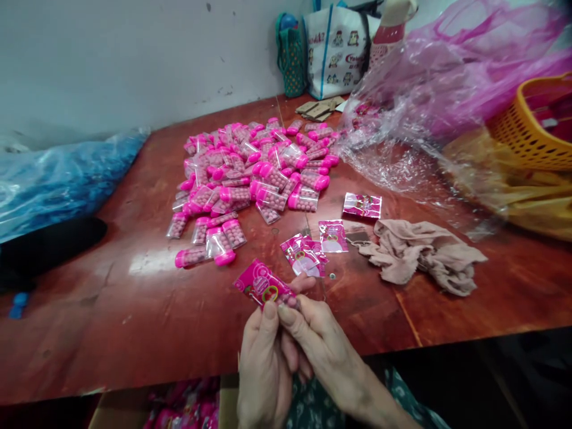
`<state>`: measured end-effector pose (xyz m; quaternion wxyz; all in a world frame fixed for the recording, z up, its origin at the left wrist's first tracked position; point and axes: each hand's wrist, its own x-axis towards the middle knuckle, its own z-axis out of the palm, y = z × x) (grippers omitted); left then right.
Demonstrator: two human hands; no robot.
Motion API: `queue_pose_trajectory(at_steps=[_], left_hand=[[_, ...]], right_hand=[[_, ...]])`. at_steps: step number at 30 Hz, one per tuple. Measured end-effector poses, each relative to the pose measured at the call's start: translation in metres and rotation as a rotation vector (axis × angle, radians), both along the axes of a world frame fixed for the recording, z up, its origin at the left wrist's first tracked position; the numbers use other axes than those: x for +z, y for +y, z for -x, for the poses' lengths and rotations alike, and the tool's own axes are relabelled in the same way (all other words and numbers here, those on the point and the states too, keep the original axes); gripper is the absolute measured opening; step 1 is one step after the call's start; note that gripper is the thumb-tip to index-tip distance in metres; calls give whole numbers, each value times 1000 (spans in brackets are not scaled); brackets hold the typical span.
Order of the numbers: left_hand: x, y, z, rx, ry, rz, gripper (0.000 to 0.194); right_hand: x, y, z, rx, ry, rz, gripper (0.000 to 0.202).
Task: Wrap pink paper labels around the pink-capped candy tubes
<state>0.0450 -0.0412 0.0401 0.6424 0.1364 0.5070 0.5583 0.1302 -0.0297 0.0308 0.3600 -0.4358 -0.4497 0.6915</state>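
Just past the table's front edge, my left hand (264, 364) pinches a pink printed packet (263, 285) between thumb and fingers. My right hand (325, 338) is closed on a small clear container of pink balls (289, 300), whose end shows at the packet's right end. Whether the container is inside the packet or only against it, I cannot tell. Several flat pink packets (333, 236) lie just beyond my hands. Behind them spreads a heap of clear containers with bright pink caps (250, 161), filled with pink balls.
A stack of pink packets (363, 205) lies near a crumpled beige cloth (424, 253). Clear and pink plastic bags (429, 89) and a yellow basket (531, 128) occupy the right. Blue plastic wrapping (67, 173) is at left. Below the edge, a cardboard box (120, 410) holds pink items.
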Motion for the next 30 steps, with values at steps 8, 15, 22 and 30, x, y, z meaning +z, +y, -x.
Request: queue_pose_trajectory(at_steps=[8,15,22,30], left_hand=[[-2,17,24,66,30,-102,25],[-2,12,18,95,56,-69,32],[0,12,17,149,90,-85,31],[-6,12,27,253,197,-176,32]], right_hand=[[-14,10,-1,168,175,60,47],[-16,10,0,151,184,73,41],[-19,16,1,231,196,39,38],[-17,16,-5,276,59,-45,39]])
